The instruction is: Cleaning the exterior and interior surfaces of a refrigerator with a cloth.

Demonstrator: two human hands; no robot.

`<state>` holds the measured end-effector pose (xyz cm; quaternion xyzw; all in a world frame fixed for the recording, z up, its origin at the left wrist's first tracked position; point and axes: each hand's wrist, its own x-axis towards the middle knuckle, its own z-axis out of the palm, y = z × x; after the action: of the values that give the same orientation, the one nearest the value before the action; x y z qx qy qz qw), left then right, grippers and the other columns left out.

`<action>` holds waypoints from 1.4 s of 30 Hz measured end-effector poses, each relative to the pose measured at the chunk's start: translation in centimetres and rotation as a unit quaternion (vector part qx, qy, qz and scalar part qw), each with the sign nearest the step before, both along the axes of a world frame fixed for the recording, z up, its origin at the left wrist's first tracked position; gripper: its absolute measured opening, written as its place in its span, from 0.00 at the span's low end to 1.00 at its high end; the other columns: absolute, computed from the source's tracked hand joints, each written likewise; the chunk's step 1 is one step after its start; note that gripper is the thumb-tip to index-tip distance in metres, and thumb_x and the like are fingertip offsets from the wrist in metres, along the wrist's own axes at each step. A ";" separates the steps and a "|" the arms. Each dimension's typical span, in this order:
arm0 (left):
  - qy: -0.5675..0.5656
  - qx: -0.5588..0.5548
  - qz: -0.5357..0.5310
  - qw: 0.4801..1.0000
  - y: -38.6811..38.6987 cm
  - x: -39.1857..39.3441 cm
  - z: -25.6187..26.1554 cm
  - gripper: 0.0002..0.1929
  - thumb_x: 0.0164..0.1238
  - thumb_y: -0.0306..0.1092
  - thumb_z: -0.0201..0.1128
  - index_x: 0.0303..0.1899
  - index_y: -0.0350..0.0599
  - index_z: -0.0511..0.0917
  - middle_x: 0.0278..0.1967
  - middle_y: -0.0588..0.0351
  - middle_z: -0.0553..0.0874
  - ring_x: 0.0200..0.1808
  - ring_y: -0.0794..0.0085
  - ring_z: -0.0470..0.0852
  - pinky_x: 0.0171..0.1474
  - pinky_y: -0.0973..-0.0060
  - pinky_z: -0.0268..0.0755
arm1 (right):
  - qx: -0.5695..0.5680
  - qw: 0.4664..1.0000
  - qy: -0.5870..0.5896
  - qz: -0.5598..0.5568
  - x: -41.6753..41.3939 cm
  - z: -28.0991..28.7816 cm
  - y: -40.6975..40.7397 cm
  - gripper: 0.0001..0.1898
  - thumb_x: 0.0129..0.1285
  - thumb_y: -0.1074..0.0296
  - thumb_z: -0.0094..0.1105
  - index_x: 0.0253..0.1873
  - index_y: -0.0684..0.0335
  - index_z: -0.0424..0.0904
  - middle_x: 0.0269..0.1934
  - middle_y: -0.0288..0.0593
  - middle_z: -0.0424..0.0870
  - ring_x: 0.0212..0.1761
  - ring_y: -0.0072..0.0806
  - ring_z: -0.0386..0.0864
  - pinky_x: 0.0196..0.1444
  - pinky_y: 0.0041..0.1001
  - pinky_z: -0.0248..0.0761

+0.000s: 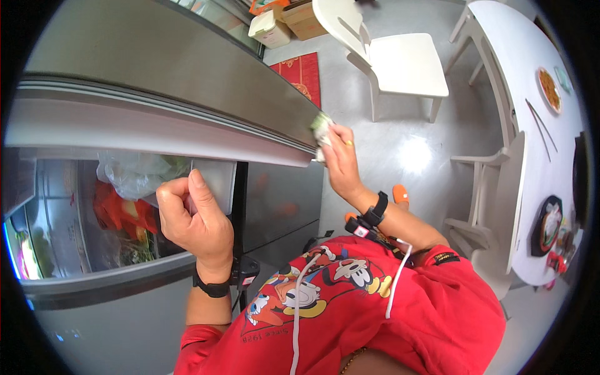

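My right hand (342, 159) grips a white and green cloth (322, 130), slightly blurred, pressed to the free edge of the open grey refrigerator door (187, 75). In front of the refrigerator compartment is my left hand (197, 220), its fingers curled in a loose fist and the thumb pointing up. I see nothing in it; whether it touches the clear plastic bin (218, 180) behind it cannot be told. Inside the compartment lie a translucent plastic bag (133, 173), a red bag (110, 204) and some leafy greens (136, 251).
A white chair (405, 63) stands on the grey floor beyond the door, near a red rug (300, 75). To the right, a white table (515, 75) bears a plate of food (549, 90), chopsticks (539, 129) and a black tray (546, 225). A second chair (504, 201) is beside it.
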<state>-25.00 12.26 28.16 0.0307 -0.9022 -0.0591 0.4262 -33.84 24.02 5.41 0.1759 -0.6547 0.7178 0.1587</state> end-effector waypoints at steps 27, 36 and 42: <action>0.013 -0.077 -0.005 0.997 1.4 -2.5 -1.0 0.07 0.60 0.30 0.66 0.30 0.44 0.74 0.25 0.51 0.76 0.28 0.53 0.76 0.31 0.59 0.66 | -0.115 0.922 0.370 -0.008 -8.5 32.3 -0.4 0.20 0.69 0.72 0.50 0.64 0.68 0.74 0.52 0.54 0.75 0.57 0.46 0.70 0.62 0.36 0.62; 0.037 -0.070 0.016 0.997 2.0 -2.6 -0.8 0.09 0.57 0.30 0.68 0.28 0.45 0.73 0.24 0.53 0.75 0.27 0.55 0.77 0.30 0.60 0.66 | -0.064 0.925 0.374 0.002 -8.9 28.2 0.1 0.18 0.67 0.80 0.50 0.61 0.67 0.75 0.51 0.54 0.73 0.53 0.46 0.71 0.61 0.36 0.64; 0.040 -0.057 0.012 0.998 2.1 -2.4 -1.2 0.09 0.56 0.33 0.67 0.26 0.47 0.73 0.24 0.54 0.77 0.27 0.55 0.78 0.31 0.60 0.67 | -0.157 0.825 0.541 -0.044 -13.3 48.9 -1.2 0.12 0.71 0.71 0.49 0.56 0.64 0.75 0.45 0.54 0.77 0.49 0.48 0.73 0.56 0.36 0.66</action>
<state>-27.43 14.39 26.99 0.0146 -0.8861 -0.0034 0.4633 -47.12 22.84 54.35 0.4793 -0.3493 0.5934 0.5442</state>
